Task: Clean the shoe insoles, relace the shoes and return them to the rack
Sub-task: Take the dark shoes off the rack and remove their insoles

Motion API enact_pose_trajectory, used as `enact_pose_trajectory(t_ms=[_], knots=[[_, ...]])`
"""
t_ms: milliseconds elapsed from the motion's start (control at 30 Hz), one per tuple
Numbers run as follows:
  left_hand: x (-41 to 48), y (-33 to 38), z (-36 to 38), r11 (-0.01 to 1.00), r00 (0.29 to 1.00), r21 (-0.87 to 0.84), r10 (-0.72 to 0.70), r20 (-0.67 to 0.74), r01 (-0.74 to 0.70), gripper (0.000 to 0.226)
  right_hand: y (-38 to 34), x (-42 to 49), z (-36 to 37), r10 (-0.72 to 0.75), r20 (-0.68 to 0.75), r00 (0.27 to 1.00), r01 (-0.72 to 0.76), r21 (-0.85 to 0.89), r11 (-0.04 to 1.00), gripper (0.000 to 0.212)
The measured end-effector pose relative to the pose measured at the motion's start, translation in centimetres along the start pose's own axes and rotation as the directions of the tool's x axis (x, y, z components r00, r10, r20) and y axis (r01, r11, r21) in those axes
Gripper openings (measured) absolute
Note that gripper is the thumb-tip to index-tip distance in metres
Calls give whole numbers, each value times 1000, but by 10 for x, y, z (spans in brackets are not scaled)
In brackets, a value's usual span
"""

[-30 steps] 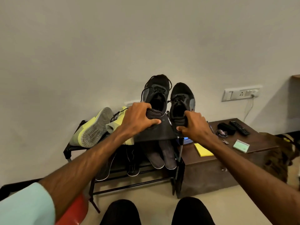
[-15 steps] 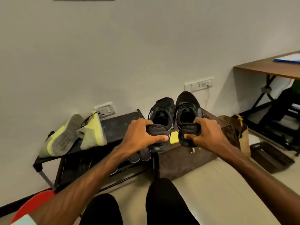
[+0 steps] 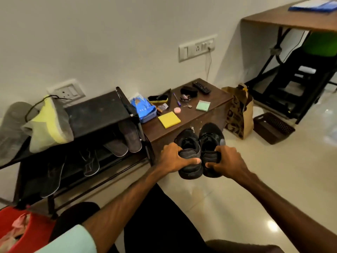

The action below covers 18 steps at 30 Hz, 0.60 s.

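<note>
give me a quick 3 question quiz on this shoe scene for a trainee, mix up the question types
1. True or false: the left hand and the right hand each grip one of the black shoes by its heel.
2. Multiple choice: the yellow notepad lies on A) the floor, B) the brown cabinet, C) the desk.
3. Fill in: the grey-and-yellow shoes sit on the rack's ___ shelf.
Key: 1 true; 2 B; 3 top.
</note>
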<state>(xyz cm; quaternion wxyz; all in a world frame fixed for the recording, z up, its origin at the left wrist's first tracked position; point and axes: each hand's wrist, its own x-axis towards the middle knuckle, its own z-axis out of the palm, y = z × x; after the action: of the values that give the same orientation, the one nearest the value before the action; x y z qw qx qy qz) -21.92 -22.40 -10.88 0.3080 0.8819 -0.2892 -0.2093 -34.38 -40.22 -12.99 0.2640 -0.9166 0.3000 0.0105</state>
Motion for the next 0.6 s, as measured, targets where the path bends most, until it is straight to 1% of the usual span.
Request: enact_pose_trajectory(t_ms=[67, 100, 200, 233, 300, 400, 433, 467, 500, 533, 567, 600], knots=[[19, -8, 24, 995, 993, 64, -76, 86, 70, 54, 22, 13, 28, 67, 72, 995, -69, 19, 997, 42], [29, -12, 38, 990, 986, 98, -115, 122, 104, 57, 33, 19, 41, 91, 109, 990, -94, 26, 995, 41], [51, -27, 82, 964, 963, 178, -223, 150, 195, 73, 61, 34, 79, 148, 179, 973, -155, 28, 987, 43], [56, -33, 99, 959, 956, 173, -253, 152, 226, 73, 70, 38, 93, 164, 206, 965, -172, 23, 985, 44], [71, -47, 139, 943, 935, 133, -324, 142, 306, 65, 91, 52, 126, 197, 253, 947, -209, 22, 978, 43], [78, -59, 172, 914, 900, 86, -404, 160, 395, 64, 111, 57, 161, 242, 265, 933, -265, 55, 963, 45], [84, -65, 182, 899, 882, 46, -437, 176, 436, 64, 119, 62, 173, 258, 273, 927, -286, 65, 956, 39], [93, -76, 194, 883, 857, 37, -463, 228, 467, 61, 126, 67, 183, 270, 281, 921, -300, 68, 951, 34], [102, -86, 202, 883, 832, 83, -463, 305, 462, 57, 133, 72, 193, 277, 289, 916, -310, 75, 948, 33], [106, -92, 207, 899, 837, 129, -437, 330, 418, 54, 139, 75, 201, 287, 295, 911, -323, 78, 943, 33], [112, -101, 219, 895, 826, 118, -443, 348, 431, 58, 145, 80, 210, 298, 296, 908, -334, 79, 939, 33], [119, -111, 233, 869, 804, 102, -489, 339, 485, 67, 152, 85, 219, 305, 294, 906, -342, 81, 936, 34]])
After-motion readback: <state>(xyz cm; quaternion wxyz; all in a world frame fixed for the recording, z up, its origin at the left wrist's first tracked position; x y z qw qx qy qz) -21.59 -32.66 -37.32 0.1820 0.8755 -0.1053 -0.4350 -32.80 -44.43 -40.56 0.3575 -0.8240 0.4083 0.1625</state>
